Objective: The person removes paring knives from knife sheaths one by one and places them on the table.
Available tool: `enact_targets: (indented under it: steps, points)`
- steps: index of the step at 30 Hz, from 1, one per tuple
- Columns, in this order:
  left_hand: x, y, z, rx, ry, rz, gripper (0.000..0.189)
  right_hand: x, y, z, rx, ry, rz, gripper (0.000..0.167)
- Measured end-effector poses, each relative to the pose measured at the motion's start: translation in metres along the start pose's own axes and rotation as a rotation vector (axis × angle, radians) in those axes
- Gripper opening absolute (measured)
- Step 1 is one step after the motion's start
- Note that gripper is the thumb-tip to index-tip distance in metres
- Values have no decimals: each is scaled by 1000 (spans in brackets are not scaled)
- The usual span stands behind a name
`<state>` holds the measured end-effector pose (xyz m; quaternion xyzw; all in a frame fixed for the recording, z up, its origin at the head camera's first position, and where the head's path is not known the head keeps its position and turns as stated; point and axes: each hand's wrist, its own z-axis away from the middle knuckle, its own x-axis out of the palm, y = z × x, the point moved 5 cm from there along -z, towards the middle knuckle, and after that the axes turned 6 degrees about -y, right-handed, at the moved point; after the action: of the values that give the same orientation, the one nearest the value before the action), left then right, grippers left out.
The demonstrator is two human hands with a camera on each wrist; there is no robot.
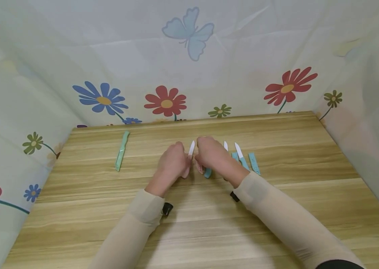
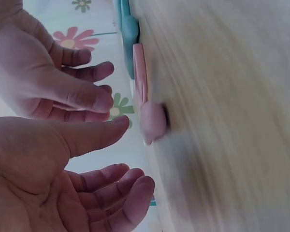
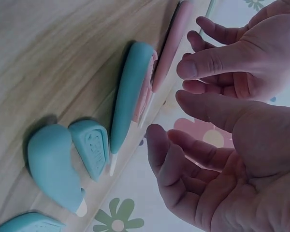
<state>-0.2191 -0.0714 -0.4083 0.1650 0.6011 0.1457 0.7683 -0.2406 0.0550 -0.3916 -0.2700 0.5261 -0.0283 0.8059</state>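
In the head view my left hand [image 1: 172,160] is just left of a pink-handled knife with a white blade [image 1: 192,147]. In the left wrist view this hand [image 2: 101,188] has loosely bent fingers with nothing in them, apart from the pink handle [image 2: 153,121]. My right hand [image 1: 213,153] hovers over a pink sheath [image 1: 199,168] and a blue-handled knife [image 1: 208,172], partly hiding them. Its fingers are relaxed in the right wrist view, where the hand [image 3: 217,159] holds nothing. The knife [image 3: 130,96] and its neighbours lie on the table beneath.
Right of my right hand lie a blue sheath [image 1: 235,156], a second blue-handled knife [image 1: 244,163] and another blue sheath [image 1: 254,163]. Far left on the wooden table [image 1: 189,231] is a green knife in its sheath [image 1: 121,151]. A flower-printed cloth [image 1: 243,74] surrounds the table.
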Motion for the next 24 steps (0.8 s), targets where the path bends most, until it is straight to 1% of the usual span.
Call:
enact_targets:
  steps: [2,4,6,10,16,19,22,24]
  points:
    - [-3,-2,1,-10,18,-9,29,-1,0,1,-7,26,20,18]
    - [-8,-5,2,-15,47,-37,35,-2,0,3,-12,52,37,29]
    - [-12,-7,4,-20,71,-57,40,-2,0,5,-21,71,56,36]
    - [-20,-11,8,-14,110,-126,49,-2,-3,10,-66,113,96,40]
    - [-31,-18,13,9,178,-237,51,-1,-6,18,-169,182,187,40]
    - [-37,-24,14,32,220,-300,52,1,-6,21,-213,210,251,42]
    - [-43,-31,14,45,242,-347,52,4,-6,24,-251,234,308,44]
    - [-47,-37,14,47,250,-359,51,6,-5,26,-278,253,340,45]
